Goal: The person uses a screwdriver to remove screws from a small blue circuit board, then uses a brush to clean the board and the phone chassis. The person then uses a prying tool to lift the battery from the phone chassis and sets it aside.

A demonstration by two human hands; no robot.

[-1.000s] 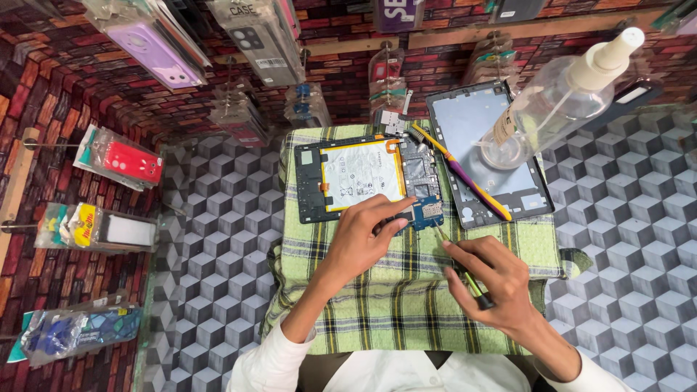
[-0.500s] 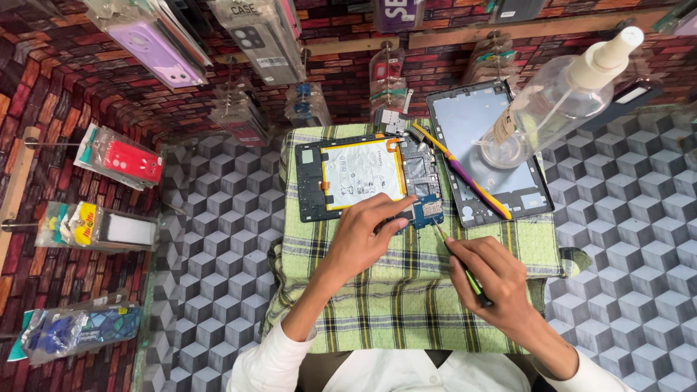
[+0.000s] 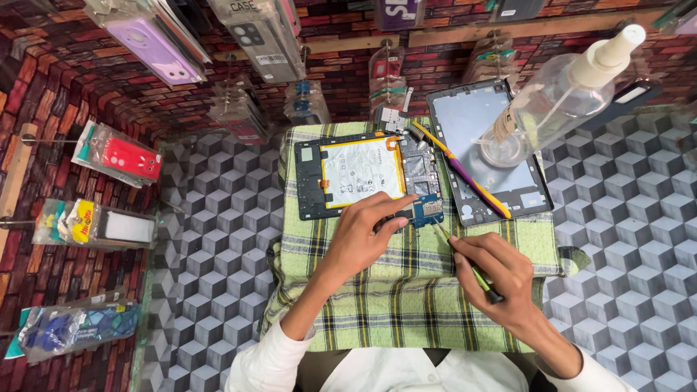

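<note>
Green-handled screwdriver [image 3: 470,267] sat pinched in the right hand [image 3: 501,279], fingers pressed together round the shaft, tip angled up-left twd the small blue circuit board [image 3: 428,210] at the bottom right corner of the opened tablet [image 3: 363,176]. Tip looked just beside that board; whether it touched a screw couldn't be told. Left hand [image 3: 359,239] lay flat-ish on the tablet's lower edge, fingertips pressed together on the frame next to the blue board, holding it steady, not gripping anything that could be made out.

Tablet lay face down, back already off, white battery [image 3: 361,173] w/ orange edging exposed and in place, main board on the right side still seated. So, judged from that: opening step done, inner parts not yet lifted out; work seemed to be at the lower board's fasteners, most of the teardown left.

All of it rested on a green plaid cloth [image 3: 406,297] over a cube-patterned counter [image 3: 210,239]. Removed back cover [image 3: 483,156] lay just right of the tablet, a yellow-purple tool [image 3: 465,181] across its left edge, a clear spray bottle [image 3: 555,98] standing on it. Packaged phone cases [image 3: 120,156] hung along the brick-pattern wall, well apart.
</note>
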